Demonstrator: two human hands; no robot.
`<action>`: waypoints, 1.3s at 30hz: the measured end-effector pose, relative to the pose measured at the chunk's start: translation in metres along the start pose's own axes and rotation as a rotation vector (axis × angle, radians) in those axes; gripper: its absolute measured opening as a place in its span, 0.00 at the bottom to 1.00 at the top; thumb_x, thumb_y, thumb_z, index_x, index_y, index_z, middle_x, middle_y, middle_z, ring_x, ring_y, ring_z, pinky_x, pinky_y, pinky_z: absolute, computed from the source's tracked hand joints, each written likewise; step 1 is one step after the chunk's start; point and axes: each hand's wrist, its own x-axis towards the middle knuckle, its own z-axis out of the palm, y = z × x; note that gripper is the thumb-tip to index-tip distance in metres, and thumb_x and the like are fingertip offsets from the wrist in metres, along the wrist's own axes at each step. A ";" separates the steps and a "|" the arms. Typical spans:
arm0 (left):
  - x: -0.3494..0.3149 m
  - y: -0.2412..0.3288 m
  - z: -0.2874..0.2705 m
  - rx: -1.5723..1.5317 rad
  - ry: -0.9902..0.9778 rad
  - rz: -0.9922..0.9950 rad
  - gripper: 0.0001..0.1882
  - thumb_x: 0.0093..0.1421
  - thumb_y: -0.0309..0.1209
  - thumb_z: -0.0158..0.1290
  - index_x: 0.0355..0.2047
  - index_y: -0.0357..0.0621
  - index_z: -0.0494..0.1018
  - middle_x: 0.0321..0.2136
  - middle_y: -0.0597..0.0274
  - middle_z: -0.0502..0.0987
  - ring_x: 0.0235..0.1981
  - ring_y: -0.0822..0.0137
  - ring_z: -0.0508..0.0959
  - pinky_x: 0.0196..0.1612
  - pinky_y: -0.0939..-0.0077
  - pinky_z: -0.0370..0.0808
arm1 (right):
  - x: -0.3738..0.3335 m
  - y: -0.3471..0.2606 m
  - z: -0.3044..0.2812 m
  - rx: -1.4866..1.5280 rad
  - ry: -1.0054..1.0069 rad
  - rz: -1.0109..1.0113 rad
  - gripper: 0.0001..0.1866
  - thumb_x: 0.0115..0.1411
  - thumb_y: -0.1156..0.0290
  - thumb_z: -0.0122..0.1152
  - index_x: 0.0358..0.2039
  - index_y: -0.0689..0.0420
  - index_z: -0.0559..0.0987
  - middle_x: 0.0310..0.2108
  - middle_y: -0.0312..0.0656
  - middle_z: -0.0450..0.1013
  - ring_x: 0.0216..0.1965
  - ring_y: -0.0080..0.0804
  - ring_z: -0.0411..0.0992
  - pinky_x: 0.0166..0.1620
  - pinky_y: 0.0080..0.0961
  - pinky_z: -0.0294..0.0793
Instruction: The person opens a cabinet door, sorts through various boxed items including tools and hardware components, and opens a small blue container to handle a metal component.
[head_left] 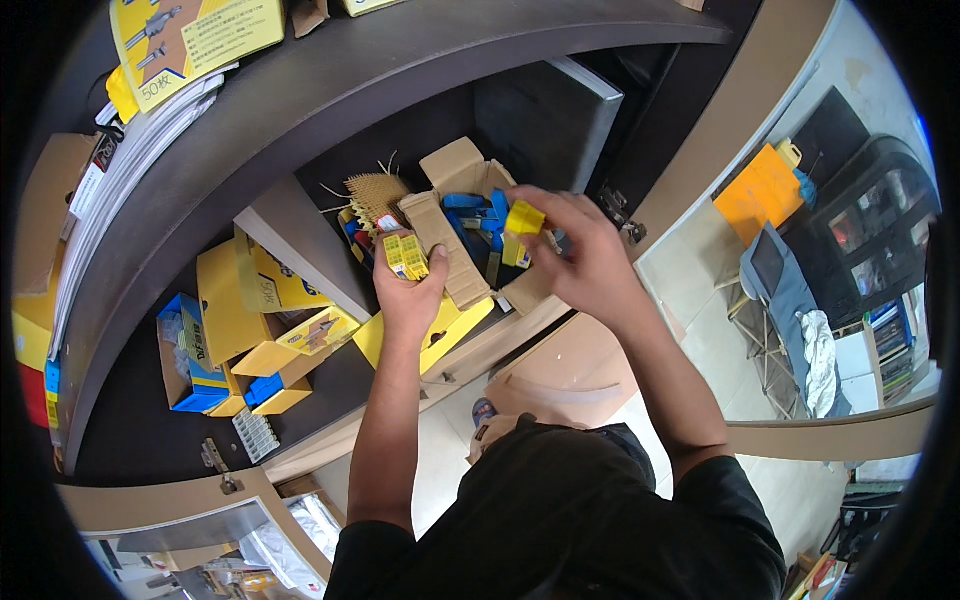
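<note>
Small yellow boxes (405,257) lie side by side in my left hand (412,300), whose fingers are closed round them. My right hand (585,255) pinches another small yellow box (525,219) between thumb and fingers, over the open cardboard box (455,245). Inside that carton lie several blue cases (478,215) and a yellow one near its right end. The carton's flaps stand open, and it sits on the cabinet shelf, partly over a yellow box (450,330). A tan piece with a honeycomb-like surface (377,198) is just behind my left hand.
Left of the upright divider (300,240) stand open yellow cartons (235,300) and a blue box (190,350). A dark flat panel (550,120) leans at the back right. The curved upper shelf (400,85) overhangs. Cabinet doors hang open on both sides, the right one mirrored (800,300).
</note>
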 end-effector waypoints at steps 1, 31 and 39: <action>0.000 0.000 0.001 -0.002 -0.003 -0.002 0.19 0.63 0.21 0.70 0.49 0.40 0.72 0.38 0.67 0.74 0.40 0.74 0.75 0.45 0.75 0.77 | 0.004 0.002 0.005 -0.014 -0.036 -0.003 0.27 0.63 0.79 0.69 0.65 0.55 0.82 0.49 0.56 0.83 0.53 0.51 0.81 0.54 0.40 0.85; -0.002 0.001 0.004 -0.015 0.008 -0.002 0.18 0.63 0.26 0.71 0.46 0.41 0.72 0.33 0.65 0.78 0.33 0.74 0.77 0.39 0.74 0.78 | 0.050 0.043 0.038 0.649 -0.032 0.255 0.19 0.78 0.62 0.65 0.61 0.62 0.81 0.49 0.43 0.85 0.49 0.30 0.85 0.52 0.30 0.88; -0.002 0.009 0.002 -0.050 -0.020 -0.034 0.18 0.64 0.22 0.69 0.48 0.41 0.72 0.34 0.67 0.75 0.35 0.75 0.77 0.40 0.75 0.78 | 0.023 0.029 0.029 1.039 -0.003 0.357 0.19 0.79 0.66 0.61 0.63 0.62 0.80 0.50 0.48 0.85 0.50 0.37 0.87 0.57 0.35 0.90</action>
